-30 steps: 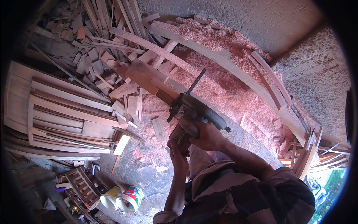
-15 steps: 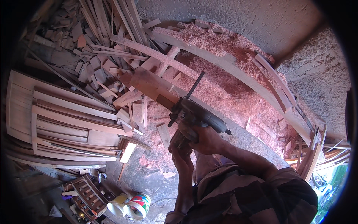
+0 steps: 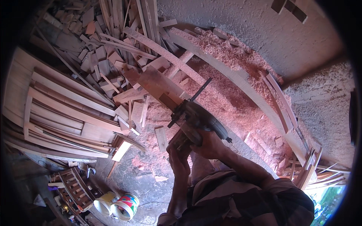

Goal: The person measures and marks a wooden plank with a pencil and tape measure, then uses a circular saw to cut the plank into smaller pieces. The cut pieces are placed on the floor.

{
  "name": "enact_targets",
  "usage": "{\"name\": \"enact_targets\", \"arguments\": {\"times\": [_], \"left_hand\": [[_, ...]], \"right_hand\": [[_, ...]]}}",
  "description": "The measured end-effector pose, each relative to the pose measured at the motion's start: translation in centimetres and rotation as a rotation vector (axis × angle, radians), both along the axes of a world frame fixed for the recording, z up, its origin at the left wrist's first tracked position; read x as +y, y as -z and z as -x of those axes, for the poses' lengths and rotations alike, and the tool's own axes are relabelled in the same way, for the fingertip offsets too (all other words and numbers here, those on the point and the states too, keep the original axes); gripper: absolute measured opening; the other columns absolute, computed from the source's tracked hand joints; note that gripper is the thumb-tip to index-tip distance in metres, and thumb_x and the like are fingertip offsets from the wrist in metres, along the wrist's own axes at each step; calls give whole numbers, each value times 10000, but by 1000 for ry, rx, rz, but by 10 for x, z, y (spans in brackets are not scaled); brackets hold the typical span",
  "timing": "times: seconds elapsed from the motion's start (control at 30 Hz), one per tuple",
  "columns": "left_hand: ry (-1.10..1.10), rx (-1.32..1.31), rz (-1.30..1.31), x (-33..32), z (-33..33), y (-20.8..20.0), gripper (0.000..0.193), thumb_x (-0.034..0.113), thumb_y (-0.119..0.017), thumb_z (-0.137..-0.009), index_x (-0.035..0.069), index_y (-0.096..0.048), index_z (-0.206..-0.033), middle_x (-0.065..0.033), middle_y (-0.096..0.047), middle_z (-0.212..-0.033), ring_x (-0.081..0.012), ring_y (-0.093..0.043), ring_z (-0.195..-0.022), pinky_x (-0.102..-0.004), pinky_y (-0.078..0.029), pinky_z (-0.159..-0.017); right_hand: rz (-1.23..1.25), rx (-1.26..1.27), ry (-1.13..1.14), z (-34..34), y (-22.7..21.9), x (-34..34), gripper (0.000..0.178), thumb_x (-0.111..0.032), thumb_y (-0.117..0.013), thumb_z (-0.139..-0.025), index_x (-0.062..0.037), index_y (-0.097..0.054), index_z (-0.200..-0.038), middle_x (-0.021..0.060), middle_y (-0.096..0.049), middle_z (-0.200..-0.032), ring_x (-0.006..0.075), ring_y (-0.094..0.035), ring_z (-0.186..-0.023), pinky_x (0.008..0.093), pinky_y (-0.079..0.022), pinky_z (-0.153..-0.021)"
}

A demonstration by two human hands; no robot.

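Both of my hands grip a dark handheld power tool (image 3: 200,120) with a rounded body and a thin black guide bar sticking out at its far side. My right hand (image 3: 208,144) is wrapped around its rear handle. My left hand (image 3: 178,156) is closed on the tool's near left side; the fingers are partly hidden. Its front end is over or at a flat wooden board (image 3: 154,84), which has a darker rectangular patch beside the tool. Whether the tool touches the board I cannot tell.
Pink shavings (image 3: 215,83) cover the floor around long wooden beams (image 3: 241,83). Wood offcuts (image 3: 102,60) are heaped at the far left. Curved wooden frames (image 3: 71,109) stack at left. Two buckets (image 3: 125,207), a slatted wooden piece (image 3: 77,190) and a rough wall (image 3: 249,34) surround me.
The view has shifted, so frames, heap and buckets appear further left and the wall shows more at upper right. Both hands keep hold of the power tool, which stays at the board.
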State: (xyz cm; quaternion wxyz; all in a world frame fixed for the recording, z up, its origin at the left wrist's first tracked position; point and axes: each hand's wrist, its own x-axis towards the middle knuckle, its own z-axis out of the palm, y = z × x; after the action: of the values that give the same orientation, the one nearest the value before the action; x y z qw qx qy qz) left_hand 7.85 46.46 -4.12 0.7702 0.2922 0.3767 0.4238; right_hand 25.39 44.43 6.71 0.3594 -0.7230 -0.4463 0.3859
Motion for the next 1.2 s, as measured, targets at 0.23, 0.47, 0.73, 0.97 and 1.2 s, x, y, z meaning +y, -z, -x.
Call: {"name": "enact_targets", "arguments": {"times": [0.23,0.47,0.73,0.97,1.2], "left_hand": [[-90,-131,28,19,-4,-2,384,345,-392,-1114,73,-444,-1379,-184,-582,-1354,-285,-618,-1238,-427,-556,-1009],[-97,-136,13,41,-5,-13,350,311,-398,-1113,53,-466,-1339,-165,-584,-1322,-272,-641,-1195,-413,-581,-982],[-185,-168,99,55,-1,11,314,268,-445,-1102,56,-499,-1325,-140,-608,-1283,-231,-647,-1171,-382,-570,-977],[-204,-171,75,73,-3,3,316,258,-475,-1090,56,-516,-1330,-115,-611,-1271,-216,-634,-1167,-357,-545,-990],[-153,-145,60,94,-11,-16,377,328,-416,-1100,57,-460,-1358,-162,-563,-1318,-254,-617,-1210,-373,-577,-978]], "right_hand": [[63,-21,-7,2,1,21,552,-250,-807,-783,7,-632,-1240,264,-723,-977,400,-725,-971,454,-572,-809],[102,-38,-26,2,3,42,529,-242,-810,-793,13,-640,-1224,251,-725,-953,351,-741,-915,430,-569,-799],[104,-16,-31,5,6,61,493,-198,-808,-803,12,-647,-1219,209,-733,-1013,240,-726,-952,404,-560,-823],[128,-30,-29,6,4,79,525,-208,-812,-797,15,-636,-1238,219,-731,-1004,294,-737,-938,415,-566,-821],[10,-42,-18,5,7,94,494,-202,-804,-779,2,-645,-1199,234,-723,-967,363,-734,-926,434,-569,-792]]}}
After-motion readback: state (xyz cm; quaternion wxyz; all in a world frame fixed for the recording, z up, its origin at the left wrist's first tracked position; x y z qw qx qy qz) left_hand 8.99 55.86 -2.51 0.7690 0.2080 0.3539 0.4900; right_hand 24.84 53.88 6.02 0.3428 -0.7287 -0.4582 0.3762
